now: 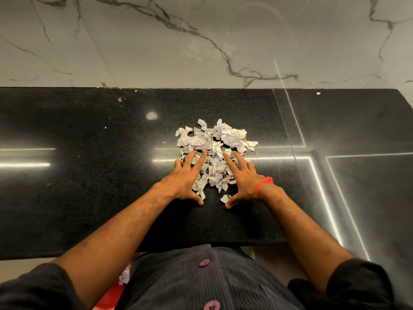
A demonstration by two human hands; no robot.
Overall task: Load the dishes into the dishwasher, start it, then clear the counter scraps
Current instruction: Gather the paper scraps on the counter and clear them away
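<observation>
Black speckled granite counter (89, 186) w/ a white marble-look wall (134, 41) behind, and the paper scraps (214, 151) sit heaped mid-counter, just past both hands. Left hand (185, 182) and right hand (243, 180) lie flat w/ fingers splayed straight, touching the pile's near edge, gripping nothing. Scraps look super light and crumply, prob scatter easy on that glossy top, so imo cup from both sides and scoop.
</observation>
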